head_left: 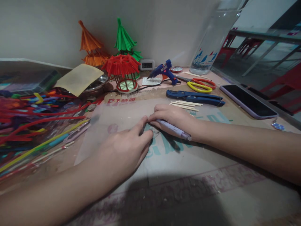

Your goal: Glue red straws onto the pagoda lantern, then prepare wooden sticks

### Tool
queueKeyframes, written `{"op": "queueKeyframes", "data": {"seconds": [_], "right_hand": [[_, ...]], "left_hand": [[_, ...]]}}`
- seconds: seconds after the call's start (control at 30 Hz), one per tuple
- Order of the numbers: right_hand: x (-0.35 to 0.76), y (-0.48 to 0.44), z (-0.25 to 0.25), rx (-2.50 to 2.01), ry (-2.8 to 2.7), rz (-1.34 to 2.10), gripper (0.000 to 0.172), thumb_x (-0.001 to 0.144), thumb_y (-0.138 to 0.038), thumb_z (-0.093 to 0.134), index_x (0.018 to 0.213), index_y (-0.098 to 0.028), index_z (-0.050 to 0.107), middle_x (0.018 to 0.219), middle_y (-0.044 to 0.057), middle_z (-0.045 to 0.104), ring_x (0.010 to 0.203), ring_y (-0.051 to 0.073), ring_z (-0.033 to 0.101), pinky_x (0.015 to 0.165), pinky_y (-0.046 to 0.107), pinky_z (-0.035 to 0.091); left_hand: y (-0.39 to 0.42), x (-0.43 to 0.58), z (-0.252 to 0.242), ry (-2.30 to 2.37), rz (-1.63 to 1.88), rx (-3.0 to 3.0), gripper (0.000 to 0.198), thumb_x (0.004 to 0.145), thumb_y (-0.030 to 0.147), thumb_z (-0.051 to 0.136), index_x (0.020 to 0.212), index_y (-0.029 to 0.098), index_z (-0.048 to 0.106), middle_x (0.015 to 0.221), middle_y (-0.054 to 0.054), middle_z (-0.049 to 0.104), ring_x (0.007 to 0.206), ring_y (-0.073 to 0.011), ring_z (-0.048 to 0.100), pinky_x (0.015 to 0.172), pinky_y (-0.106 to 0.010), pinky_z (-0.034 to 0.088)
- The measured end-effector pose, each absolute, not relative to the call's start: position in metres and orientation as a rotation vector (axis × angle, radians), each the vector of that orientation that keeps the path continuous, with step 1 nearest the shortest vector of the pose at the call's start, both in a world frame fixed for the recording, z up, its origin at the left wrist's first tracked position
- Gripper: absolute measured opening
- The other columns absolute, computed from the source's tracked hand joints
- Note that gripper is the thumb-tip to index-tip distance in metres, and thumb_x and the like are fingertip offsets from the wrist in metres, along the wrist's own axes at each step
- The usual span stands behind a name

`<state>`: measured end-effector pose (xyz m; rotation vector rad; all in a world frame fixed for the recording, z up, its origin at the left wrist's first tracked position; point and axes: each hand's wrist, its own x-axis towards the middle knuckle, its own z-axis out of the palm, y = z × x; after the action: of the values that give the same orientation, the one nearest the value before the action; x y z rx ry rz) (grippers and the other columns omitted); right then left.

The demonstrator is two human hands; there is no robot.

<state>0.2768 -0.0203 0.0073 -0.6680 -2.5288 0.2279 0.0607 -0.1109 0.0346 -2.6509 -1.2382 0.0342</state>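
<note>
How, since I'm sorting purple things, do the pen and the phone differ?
The pen is slim; the phone is broad and flat. The pen is gripped in the right hand; the phone lies untouched, farther to the right. Both show light purple.

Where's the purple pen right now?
In the head view, the purple pen is just right of the picture's middle, held in the right hand, with the thin pale sticks just beyond that hand.
</note>
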Motion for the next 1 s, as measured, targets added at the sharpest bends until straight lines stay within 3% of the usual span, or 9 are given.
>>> {"op": "queueKeyframes", "data": {"seconds": [0.33, 0.7, 0.9, 1.0], "right_hand": [[0.276, -0.022, 0.011, -0.662, -2.532, 0.227, 0.031, 0.105, -0.035, 0.05, 0.104, -0.019, 0.076, 0.088, 0.005, 0.065, 0.079, 0.018, 0.061, 0.069, 0.029, 0.041], [0.276, -0.025, 0.016, -0.719, -2.459, 0.291, 0.025, 0.101, -0.033, 0.055, 0.103, -0.018, 0.075, 0.092, 0.006, 0.071, 0.082, 0.017, 0.063, 0.071, 0.028, 0.043], [0.276, -0.03, 0.032, -0.992, -2.132, 0.647, 0.008, 0.092, -0.025, 0.059, 0.093, -0.018, 0.062, 0.08, 0.001, 0.067, 0.067, 0.014, 0.058, 0.06, 0.027, 0.041], [0.277, -0.029, 0.03, -0.973, -2.063, 0.712, 0.011, 0.088, -0.024, 0.06, 0.084, -0.021, 0.051, 0.072, -0.002, 0.059, 0.061, 0.012, 0.051, 0.056, 0.025, 0.037]], "left_hand": [[-0.109, 0.062, 0.034, -1.244, 0.023, -2.666, 0.025, 0.1, 0.025, 0.043, 0.112, 0.022, 0.065, 0.142, -0.015, 0.063, 0.073, -0.0251, 0.075, 0.063, -0.043, 0.06], [-0.108, 0.063, 0.038, -1.261, 0.063, -2.696, 0.024, 0.101, 0.025, 0.042, 0.108, 0.022, 0.065, 0.139, -0.013, 0.064, 0.073, -0.0258, 0.074, 0.064, -0.045, 0.061], [-0.11, 0.063, 0.039, -1.259, 0.085, -2.663, 0.026, 0.101, 0.023, 0.041, 0.112, 0.024, 0.064, 0.146, -0.015, 0.06, 0.08, -0.0294, 0.076, 0.08, -0.06, 0.06], [-0.11, 0.064, 0.039, -1.253, 0.077, -2.667, 0.025, 0.1, 0.024, 0.043, 0.111, 0.023, 0.065, 0.147, -0.016, 0.06, 0.076, -0.0272, 0.076, 0.076, -0.054, 0.061]]}}
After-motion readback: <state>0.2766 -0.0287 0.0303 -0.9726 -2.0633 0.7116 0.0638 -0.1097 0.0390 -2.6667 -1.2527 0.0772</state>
